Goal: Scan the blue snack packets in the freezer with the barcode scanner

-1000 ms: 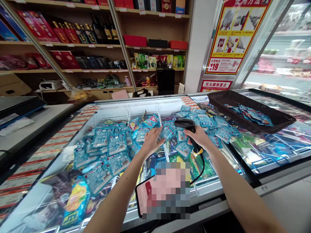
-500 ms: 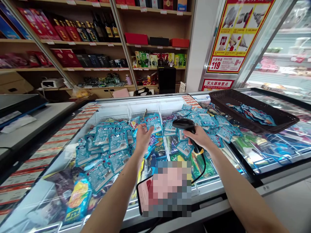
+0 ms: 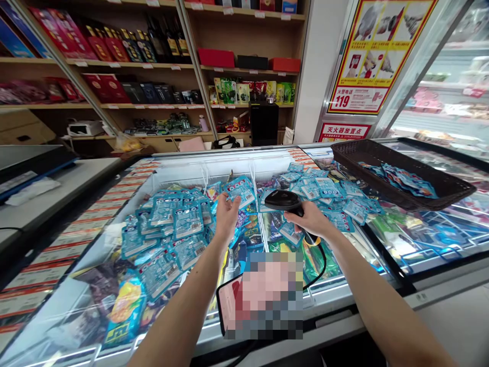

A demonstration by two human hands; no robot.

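A white-walled freezer spans mid-frame; at right, a woven brown basket. Right of centre, the right hand grasps a smooth black scanner, rounded head pointing left, long handle slanting lower-right. The left hand, fingers half curled, meets a glossy, tilted blue packet at centre; cannot tell whether gripped.

the red-bordered poster reads "火警电话 119", and the sign below it reads "灭火器放置点".
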